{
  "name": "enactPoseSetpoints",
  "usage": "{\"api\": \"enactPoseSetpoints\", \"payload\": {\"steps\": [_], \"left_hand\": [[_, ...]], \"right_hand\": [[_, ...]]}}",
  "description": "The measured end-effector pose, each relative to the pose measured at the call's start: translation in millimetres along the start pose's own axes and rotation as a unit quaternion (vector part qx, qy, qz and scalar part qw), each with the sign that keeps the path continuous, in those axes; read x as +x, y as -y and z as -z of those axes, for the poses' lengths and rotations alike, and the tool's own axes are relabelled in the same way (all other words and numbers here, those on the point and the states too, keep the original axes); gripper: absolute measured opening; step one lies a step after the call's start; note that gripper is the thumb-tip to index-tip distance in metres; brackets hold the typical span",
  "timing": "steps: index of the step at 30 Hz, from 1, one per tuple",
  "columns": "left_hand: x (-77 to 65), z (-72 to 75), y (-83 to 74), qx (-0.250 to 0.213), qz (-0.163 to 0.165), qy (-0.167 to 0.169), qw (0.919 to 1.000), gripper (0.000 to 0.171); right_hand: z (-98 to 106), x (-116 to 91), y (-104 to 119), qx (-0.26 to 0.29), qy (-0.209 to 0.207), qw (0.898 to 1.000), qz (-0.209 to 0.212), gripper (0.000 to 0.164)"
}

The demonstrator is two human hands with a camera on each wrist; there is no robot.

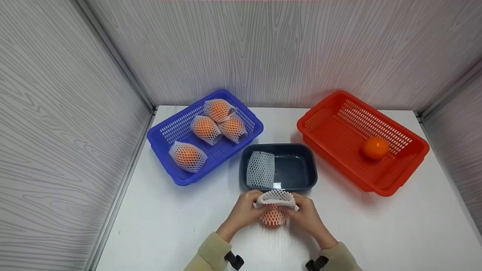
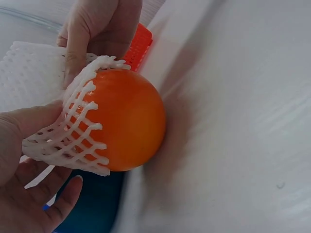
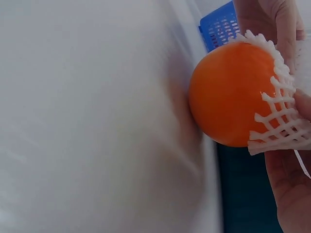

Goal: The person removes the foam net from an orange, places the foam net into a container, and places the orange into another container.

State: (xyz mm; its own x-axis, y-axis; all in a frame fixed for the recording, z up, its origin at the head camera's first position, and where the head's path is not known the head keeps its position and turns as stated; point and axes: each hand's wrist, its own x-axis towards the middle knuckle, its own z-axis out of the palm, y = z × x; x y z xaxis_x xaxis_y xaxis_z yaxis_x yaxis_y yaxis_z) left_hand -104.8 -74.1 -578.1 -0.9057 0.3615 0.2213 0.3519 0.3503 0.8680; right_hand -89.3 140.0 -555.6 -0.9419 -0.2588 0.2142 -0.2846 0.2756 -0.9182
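Observation:
Between both hands is an orange (image 2: 131,121), partly inside a white foam net sleeve (image 1: 278,197). My left hand (image 1: 244,209) pinches the sleeve's left side between thumb and fingers. On the opposite side my right hand (image 1: 304,215) pinches the same sleeve. In both wrist views the net's scalloped edge wraps around part of the orange, and its other part is bare. The sleeve's far end is folded back in the head view. Just beyond the hands stands a dark blue-grey tub (image 1: 297,173) with flat foam net sleeves (image 1: 260,170) in its left half.
A blue basket (image 1: 165,158) at back left holds several oranges in foam nets, one netted orange (image 1: 187,156) lying apart. At back right a red basket (image 1: 327,131) holds one bare orange (image 1: 375,148). Grey wood-grain panels (image 1: 241,52) wall the white table (image 1: 158,226).

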Motion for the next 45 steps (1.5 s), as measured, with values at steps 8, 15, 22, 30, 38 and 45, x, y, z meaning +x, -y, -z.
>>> {"api": "enactPoseSetpoints", "payload": {"steps": [8,15,22,30,38,45], "left_hand": [[-1.1,1.0,-1.0,0.020,0.019,-0.019,0.9994,0.010],[-0.4,-1.0,0.5,0.008,0.008,-0.030,0.9995,0.006],[-0.5,0.3,-0.5,0.004,0.015,-0.034,0.9993,0.009],[2.9,8.6,-3.4,-0.029,0.039,-0.075,0.9960,0.017],[9.2,24.0,-7.0,-0.058,0.044,-0.115,0.9907,0.023],[18.4,38.4,-9.1,-0.046,0.040,-0.139,0.9885,0.022]], "right_hand": [[-4.8,-1.2,-34.3,0.009,0.006,1.000,-0.020,0.034],[-4.5,0.3,-27.5,-0.008,-0.003,0.999,-0.034,0.032],[-3.0,-0.1,-18.3,-0.011,0.013,0.999,-0.048,0.036],[-5.3,-2.8,-41.8,0.008,0.095,0.993,-0.076,0.063],[-8.2,-4.4,-44.1,0.010,0.148,0.988,-0.051,0.061],[-9.5,-4.4,-42.1,0.029,0.174,0.981,-0.076,0.060]]}}
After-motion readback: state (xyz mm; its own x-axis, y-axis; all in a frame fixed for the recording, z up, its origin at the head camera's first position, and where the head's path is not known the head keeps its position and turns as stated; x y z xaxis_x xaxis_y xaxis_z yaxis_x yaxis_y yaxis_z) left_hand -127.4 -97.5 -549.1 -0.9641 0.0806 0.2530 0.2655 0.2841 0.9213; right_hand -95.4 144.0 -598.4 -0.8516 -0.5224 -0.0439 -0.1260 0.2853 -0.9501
